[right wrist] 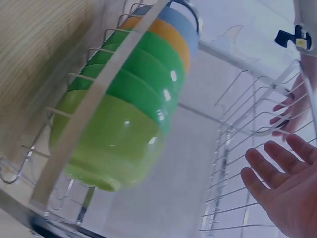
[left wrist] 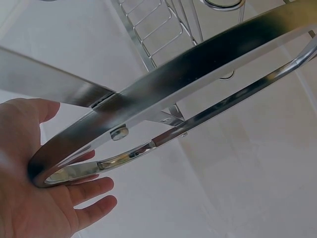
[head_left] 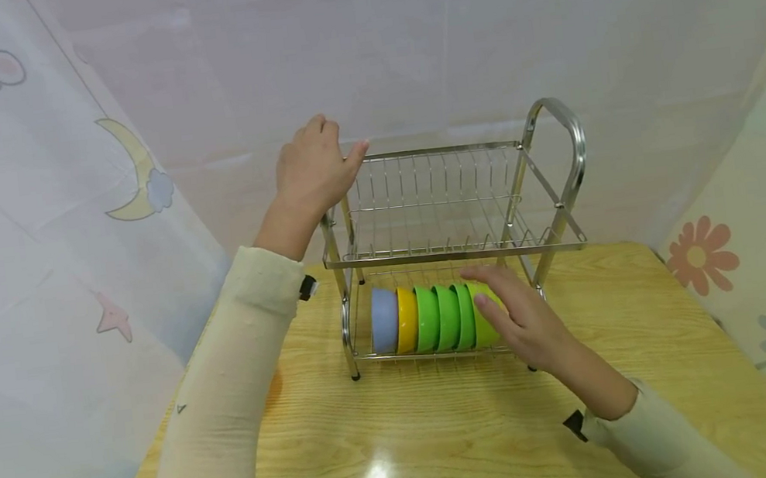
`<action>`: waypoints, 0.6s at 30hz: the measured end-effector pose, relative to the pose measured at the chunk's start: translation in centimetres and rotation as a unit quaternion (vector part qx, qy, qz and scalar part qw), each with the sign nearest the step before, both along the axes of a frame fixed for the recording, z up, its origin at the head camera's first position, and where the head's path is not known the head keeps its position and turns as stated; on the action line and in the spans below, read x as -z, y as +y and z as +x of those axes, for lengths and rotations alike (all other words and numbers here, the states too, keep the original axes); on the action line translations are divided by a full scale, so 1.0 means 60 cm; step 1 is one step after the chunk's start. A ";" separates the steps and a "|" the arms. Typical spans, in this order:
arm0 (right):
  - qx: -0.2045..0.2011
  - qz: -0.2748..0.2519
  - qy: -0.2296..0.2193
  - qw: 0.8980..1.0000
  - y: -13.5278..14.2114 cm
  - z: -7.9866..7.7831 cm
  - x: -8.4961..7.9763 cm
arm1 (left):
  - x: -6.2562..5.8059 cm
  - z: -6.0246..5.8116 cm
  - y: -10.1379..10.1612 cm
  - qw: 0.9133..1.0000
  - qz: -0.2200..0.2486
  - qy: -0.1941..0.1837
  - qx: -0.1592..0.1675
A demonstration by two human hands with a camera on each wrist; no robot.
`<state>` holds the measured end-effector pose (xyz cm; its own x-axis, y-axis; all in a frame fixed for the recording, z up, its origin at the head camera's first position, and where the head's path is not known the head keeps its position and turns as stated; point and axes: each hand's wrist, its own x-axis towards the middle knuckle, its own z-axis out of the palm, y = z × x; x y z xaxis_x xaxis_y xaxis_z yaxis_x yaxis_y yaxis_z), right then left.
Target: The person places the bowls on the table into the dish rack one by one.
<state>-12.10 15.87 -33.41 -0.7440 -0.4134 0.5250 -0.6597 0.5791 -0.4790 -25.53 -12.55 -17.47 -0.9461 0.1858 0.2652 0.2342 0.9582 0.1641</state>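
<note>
A two-tier metal dish rack (head_left: 455,253) stands on the table. My left hand (head_left: 310,165) rests against the rack's left end handle; the left wrist view has the curved handle (left wrist: 163,89) against the palm, fingers extended and apart. Nested bowls sit on their sides in a row on the lower tier: a blue bowl (head_left: 384,321), an orange bowl (head_left: 406,321), several green bowls (head_left: 426,320) and a yellow-green bowl (right wrist: 114,134) at the right end. My right hand (head_left: 528,321), fingers spread and holding nothing, is at the front right, overlapping the yellow-green bowl in the head view.
The rack's upper tier (head_left: 435,202) is bare wire with low upright prongs. A tall looped handle (head_left: 577,148) rises at its right end. Behind the wooden table (head_left: 388,425) hangs a pale printed cloth (head_left: 406,57). Something orange (head_left: 274,389) shows partly behind the left sleeve.
</note>
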 end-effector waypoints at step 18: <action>-0.082 -0.110 0.282 0.949 -0.018 0.028 -0.104 | 0.007 0.001 -0.003 1.000 0.001 0.013 0.003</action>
<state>-10.43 14.80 -27.17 -0.2538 -0.3323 0.9084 -0.9197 0.3737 -0.1203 -25.47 -12.70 -17.87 -0.9374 0.1914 0.2909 0.2450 0.9562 0.1601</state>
